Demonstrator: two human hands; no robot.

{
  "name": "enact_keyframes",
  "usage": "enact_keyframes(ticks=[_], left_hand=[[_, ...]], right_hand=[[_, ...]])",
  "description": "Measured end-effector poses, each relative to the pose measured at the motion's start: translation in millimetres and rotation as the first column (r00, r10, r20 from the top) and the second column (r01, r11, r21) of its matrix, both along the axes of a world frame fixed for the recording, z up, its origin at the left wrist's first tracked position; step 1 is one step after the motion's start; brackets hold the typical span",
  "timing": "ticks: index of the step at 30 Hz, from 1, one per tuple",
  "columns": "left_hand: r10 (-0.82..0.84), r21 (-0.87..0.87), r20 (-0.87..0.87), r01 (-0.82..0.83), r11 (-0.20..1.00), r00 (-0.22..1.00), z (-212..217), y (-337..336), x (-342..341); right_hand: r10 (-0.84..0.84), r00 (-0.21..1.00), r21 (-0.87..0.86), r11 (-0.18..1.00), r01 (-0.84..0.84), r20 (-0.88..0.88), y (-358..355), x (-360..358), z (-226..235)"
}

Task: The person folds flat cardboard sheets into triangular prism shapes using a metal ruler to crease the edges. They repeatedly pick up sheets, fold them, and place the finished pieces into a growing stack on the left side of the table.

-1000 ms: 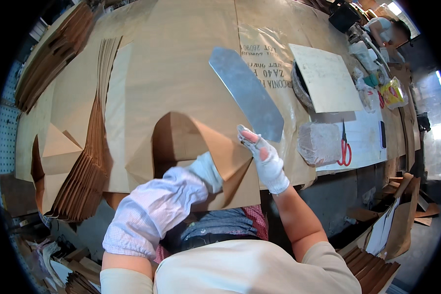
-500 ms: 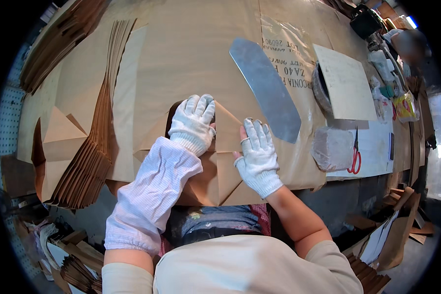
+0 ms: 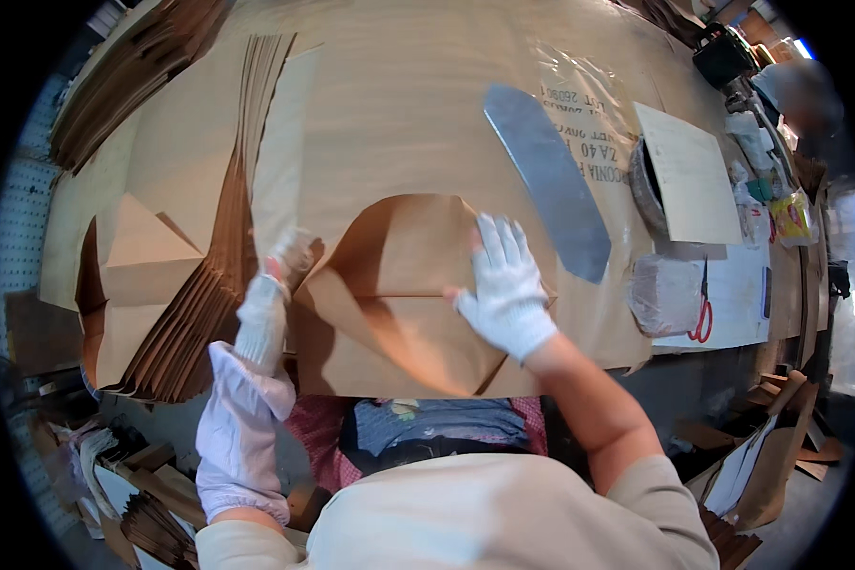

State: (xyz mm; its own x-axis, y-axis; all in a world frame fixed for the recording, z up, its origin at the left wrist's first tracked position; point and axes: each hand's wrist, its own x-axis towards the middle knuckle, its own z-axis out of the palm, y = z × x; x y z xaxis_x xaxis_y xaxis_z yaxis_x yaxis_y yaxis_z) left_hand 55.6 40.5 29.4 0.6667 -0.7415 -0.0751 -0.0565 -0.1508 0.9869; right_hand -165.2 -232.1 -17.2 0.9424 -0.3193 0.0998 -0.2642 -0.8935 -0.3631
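Brown kraft paper covers a wide workbench (image 3: 427,104) seen from above by the head camera, its edges bowed by the lens. At the middle lies a partly folded brown paper sheet (image 3: 389,313), its top flap turned down. The right hand (image 3: 505,290), in a white knit glove, presses flat on that sheet, fingers slightly spread and pointing away from the person. The left hand (image 3: 280,275), also white-gloved, with a pale lilac sleeve cover, sits at the sheet's left edge; blur hides whether its fingers grip the paper. Just beyond the right fingertips rests a long grey flat blade-shaped tool (image 3: 546,180). Left of the left fingers fans a stack of folded brown paper pieces (image 3: 190,313). Far right of the right hand lie red-handled scissors (image 3: 703,318) near a pale cardboard sheet (image 3: 689,176).
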Motion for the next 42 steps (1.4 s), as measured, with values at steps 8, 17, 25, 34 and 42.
enact_keyframes(ticks=[8,17,25,34,42], left_hand=[[-0.300,0.278,0.726,0.135,0.951,0.619,-50.8,-2.6,-39.4],[-0.349,0.445,0.797,-0.088,0.891,0.494,-52.5,-16.9,-66.9],[-0.431,0.562,0.770,-0.180,0.807,0.470,-41.5,-28.9,-78.0],[-0.545,0.582,0.731,0.043,0.812,0.411,-34.2,-115.2,-48.7],[-0.287,0.417,0.757,-0.094,0.904,0.587,-33.9,-69.7,-65.2]], right_hand=[[0.037,0.999,-0.113,0.993,-0.035,0.019,-6.2,28.2,-18.6],[0.057,0.998,-0.165,0.985,-0.051,0.029,-4.8,30.1,-19.1],[-0.541,0.832,0.180,0.837,0.518,0.121,-98.1,-4.3,-21.0],[-0.642,0.745,0.064,0.748,0.660,-0.183,-157.3,-10.5,17.6],[-0.193,0.980,0.549,0.824,0.140,0.040,-62.3,-23.7,58.3]])
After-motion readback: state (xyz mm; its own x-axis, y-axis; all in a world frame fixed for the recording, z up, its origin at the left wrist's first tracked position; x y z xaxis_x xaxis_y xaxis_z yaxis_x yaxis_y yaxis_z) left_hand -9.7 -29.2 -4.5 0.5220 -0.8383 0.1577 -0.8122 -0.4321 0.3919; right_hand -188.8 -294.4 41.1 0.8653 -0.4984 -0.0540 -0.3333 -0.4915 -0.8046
